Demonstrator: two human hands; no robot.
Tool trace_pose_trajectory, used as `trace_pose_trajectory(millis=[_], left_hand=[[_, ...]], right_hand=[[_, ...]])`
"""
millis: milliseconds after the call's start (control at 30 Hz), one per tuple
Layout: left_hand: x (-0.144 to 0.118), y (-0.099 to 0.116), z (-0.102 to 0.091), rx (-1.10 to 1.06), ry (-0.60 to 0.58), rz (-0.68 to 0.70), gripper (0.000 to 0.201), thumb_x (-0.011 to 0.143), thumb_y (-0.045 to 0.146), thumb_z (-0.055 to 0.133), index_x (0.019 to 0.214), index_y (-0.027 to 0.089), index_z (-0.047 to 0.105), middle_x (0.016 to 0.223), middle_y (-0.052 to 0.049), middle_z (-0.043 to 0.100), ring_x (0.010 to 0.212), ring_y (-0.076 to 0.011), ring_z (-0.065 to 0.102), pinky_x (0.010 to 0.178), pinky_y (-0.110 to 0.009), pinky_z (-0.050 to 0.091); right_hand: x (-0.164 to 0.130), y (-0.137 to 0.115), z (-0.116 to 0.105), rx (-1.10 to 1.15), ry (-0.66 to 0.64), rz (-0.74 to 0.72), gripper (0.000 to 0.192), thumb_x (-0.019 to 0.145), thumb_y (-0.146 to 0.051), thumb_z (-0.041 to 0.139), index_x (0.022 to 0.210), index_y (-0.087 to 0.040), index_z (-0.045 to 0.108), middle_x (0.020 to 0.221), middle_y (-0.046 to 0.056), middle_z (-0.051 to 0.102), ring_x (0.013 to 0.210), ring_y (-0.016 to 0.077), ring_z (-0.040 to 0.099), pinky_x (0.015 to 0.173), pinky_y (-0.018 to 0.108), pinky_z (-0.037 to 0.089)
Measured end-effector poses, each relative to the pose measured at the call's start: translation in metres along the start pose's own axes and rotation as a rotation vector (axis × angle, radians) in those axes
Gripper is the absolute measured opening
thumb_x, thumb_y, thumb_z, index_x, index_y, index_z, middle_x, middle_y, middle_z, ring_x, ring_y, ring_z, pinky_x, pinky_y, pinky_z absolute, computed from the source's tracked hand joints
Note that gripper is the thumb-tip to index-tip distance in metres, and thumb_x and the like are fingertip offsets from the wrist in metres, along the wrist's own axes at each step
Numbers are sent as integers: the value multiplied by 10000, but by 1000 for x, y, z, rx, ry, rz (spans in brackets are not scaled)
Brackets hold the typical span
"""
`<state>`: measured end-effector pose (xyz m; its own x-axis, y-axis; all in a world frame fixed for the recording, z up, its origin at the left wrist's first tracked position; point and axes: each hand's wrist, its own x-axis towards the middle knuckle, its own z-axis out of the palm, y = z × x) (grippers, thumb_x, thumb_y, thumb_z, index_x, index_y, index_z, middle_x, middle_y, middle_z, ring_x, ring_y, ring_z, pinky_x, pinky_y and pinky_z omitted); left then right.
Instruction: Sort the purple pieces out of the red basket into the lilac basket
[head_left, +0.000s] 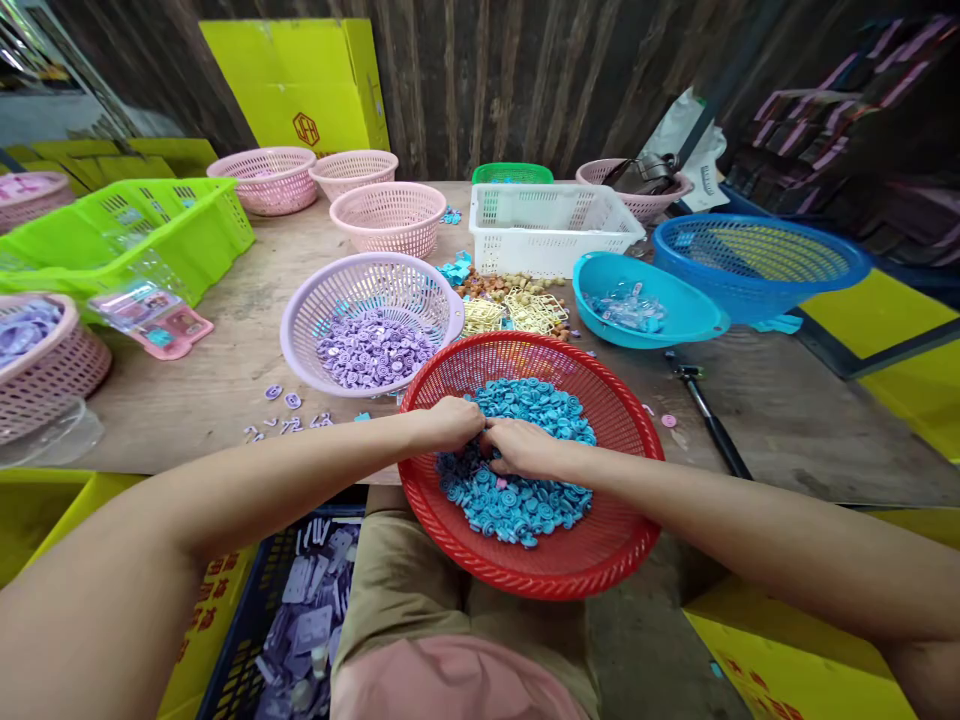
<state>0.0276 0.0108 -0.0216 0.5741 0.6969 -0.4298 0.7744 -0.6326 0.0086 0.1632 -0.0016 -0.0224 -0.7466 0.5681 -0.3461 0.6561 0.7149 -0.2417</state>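
Dark wooden slats close off the back of the workspace, with a yellow carton (300,85) leaning against them, and a worn wooden desk (787,420) runs across the front. At its near edge a red basket (600,560) sits tilted, half on the desk and half over the person's lap, holding a heap of small blue plastic pieces (525,500).

Both hands are sunk into that heap, meeting near its middle. The left hand (450,422) lies curled with its fingers down among the pieces; the right hand (523,448) is curled the same way, its fingertips touching the left's. Whether either one pinches a piece I cannot tell, since the fingertips are buried.

Those blue pieces look light, hard and smooth, so they would likely slide over one another and slip out of a loose pinch; a fingertip grip across the edges of a single piece seems the surest hold. The basket looks thin and springy, best taken by its rim.

Just beside the red basket, to the left, a lilac basket (330,300) holds purple pieces (371,350). Behind are pink baskets (390,215), a white crate (547,225), a teal bowl (675,315) and a blue basket (757,260).
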Motion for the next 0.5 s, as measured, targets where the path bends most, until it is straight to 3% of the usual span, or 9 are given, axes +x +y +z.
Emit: trace_pose_trajectory(millis=[133,300,400,500], left_hand=[[0,-3,-4,-14,56,-50,148,665,145,537,768,113,638,776,-144,634,767,-228,600,640,-288,467],[-4,-13,-21,-127,90,-60,144,627,133,520,697,118,645,698,-92,644,713,-187,595,622,-235,443],[-7,-20,-30,-410,80,-54,139,656,153,496,656,117,630,611,-47,629,609,-132,585,599,-200,437],[-14,-21,-34,-825,14,-121,198,695,123,436,810,112,597,589,-12,607,498,-83,552,539,-184,439]], right_hand=[[-6,-3,0,-62,7,64,153,689,-221,541,802,-146,612,937,110,563,847,218,541,680,278,399],[-5,-11,5,-48,51,121,174,721,-265,512,821,-163,611,936,97,555,835,213,550,648,279,421],[-1,-17,6,-70,27,156,176,725,-237,506,819,-140,618,954,114,571,853,231,555,654,287,427],[2,-21,6,-112,3,174,202,735,-146,454,833,-100,624,959,146,589,854,239,563,663,289,421]])
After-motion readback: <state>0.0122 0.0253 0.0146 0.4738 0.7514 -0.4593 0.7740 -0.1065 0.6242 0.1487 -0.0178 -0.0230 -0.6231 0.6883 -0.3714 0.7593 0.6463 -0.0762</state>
